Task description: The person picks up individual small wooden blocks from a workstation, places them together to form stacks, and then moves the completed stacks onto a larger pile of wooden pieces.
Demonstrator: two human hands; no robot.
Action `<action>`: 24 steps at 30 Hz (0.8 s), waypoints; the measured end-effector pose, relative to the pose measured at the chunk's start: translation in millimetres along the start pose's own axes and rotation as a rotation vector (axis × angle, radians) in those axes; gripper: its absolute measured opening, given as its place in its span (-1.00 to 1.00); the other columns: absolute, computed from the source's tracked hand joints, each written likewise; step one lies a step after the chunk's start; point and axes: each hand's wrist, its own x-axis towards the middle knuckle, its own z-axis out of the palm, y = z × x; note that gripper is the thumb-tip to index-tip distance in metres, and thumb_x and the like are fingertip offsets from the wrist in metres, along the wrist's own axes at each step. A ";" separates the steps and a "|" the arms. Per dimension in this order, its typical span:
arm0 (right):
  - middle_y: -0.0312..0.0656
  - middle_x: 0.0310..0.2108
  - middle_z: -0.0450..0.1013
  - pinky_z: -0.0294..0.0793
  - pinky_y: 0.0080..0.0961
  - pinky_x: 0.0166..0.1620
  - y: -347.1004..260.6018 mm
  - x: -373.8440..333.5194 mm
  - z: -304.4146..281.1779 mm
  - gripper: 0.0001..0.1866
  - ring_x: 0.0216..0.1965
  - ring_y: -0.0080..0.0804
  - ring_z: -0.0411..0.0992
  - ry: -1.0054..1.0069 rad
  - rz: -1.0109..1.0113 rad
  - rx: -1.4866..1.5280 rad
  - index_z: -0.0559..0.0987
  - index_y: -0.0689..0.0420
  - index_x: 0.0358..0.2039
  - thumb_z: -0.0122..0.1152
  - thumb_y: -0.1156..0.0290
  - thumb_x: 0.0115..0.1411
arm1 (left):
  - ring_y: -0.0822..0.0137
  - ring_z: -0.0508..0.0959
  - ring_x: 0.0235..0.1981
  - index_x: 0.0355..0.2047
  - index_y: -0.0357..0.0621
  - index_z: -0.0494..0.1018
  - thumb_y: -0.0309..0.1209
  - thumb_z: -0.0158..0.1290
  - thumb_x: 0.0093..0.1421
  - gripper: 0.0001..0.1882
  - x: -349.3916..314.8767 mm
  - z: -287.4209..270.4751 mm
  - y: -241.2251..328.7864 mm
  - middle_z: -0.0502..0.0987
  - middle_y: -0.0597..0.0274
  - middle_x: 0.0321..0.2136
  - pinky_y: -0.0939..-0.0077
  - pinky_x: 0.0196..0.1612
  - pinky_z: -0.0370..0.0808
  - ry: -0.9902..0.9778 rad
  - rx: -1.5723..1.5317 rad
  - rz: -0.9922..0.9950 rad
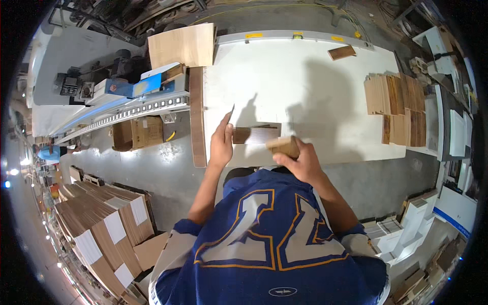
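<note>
At the near edge of the white worktable (254, 81), my left hand (221, 143) is closed round a thin dark pointed thing (232, 114), with its tip up and away from me; its kind is too small to tell. My right hand (304, 161) grips a small tan wooden block (283, 146), thumb on the near side. Between the hands, a short dark brown wood strip (242, 135) lies flat on the table. A white lined paper (262, 135) covers its middle. The block's left end comes close to the paper; whether they touch I cannot tell.
Stacked wood pieces (396, 109) stand at the table's right end, and a loose brown piece (341, 52) lies far right. A long metal level (297, 36) runs along the back edge. Wide boards (182, 46) sit far left. A cardboard box (137, 133) is beyond the left edge.
</note>
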 end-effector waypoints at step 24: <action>-0.12 -0.32 0.67 0.68 -0.44 -0.27 -6.7 0.4 24.3 -0.58 -0.36 -0.39 0.67 0.051 0.232 0.313 0.48 0.28 0.06 0.26 0.20 0.41 | -0.20 0.62 -0.23 0.35 0.02 0.37 -0.31 -0.10 0.53 -0.58 -5.6 19.0 53.9 0.56 -0.13 -0.19 -0.03 -0.18 0.57 0.118 0.183 0.203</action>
